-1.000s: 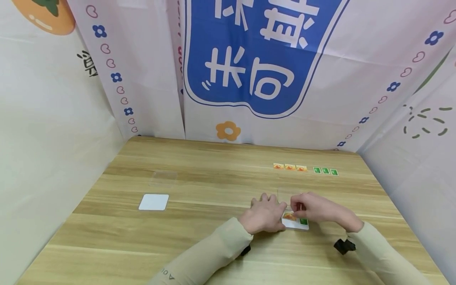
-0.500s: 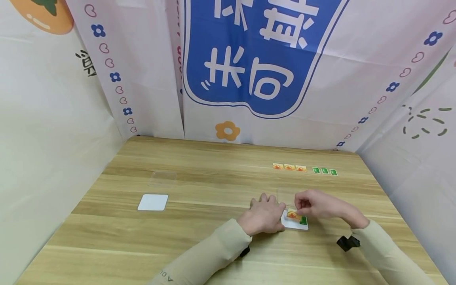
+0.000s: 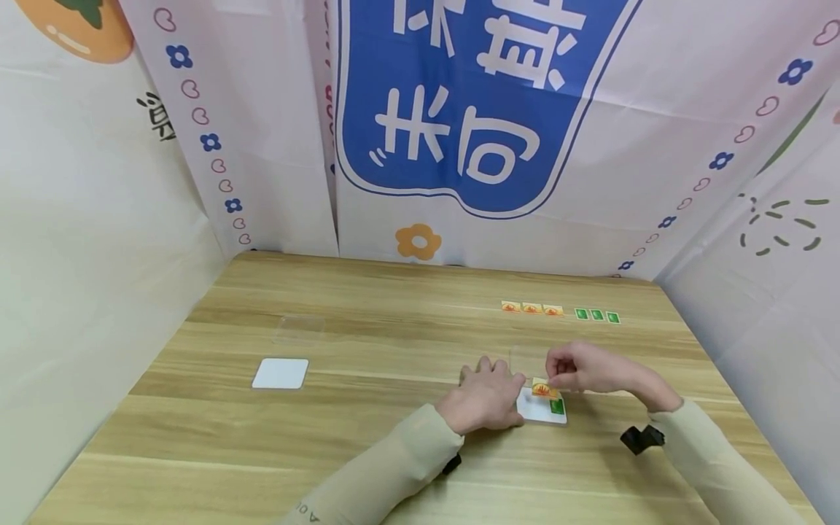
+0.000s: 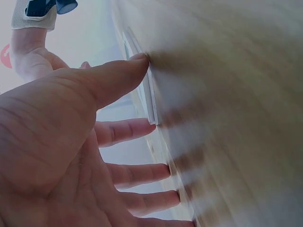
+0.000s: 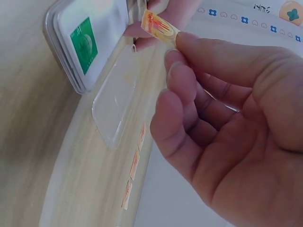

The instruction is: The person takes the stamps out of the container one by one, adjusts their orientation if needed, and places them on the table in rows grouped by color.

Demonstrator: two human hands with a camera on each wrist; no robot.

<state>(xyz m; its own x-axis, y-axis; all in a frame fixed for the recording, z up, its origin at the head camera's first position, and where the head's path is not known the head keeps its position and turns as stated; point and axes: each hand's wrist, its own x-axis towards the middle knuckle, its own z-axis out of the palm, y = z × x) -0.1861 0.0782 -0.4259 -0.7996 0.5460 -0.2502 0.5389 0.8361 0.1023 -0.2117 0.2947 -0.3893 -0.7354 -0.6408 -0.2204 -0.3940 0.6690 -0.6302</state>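
"Yellow and orange, that thin rectangular sticker (image 5: 158, 24) is hanging where?"

"The right hand (image 3: 580, 368) is holding it raised at twelve o'clock of the white round-cornered panel (image 3: 530, 410), thumb and finger pinching one end, presumably leaving its printed face uncovered."

"The left hand (image 3: 485, 396)?"

"It's spreading its fingers at nine, gripping nothing, apparently steadying the panel's layered edge."

"Textures?"

"A flat green rectangular sticker (image 5: 84, 45) is lying at three; a smooth, clear plastic cover (image 5: 116, 97) is resting toward eleven."
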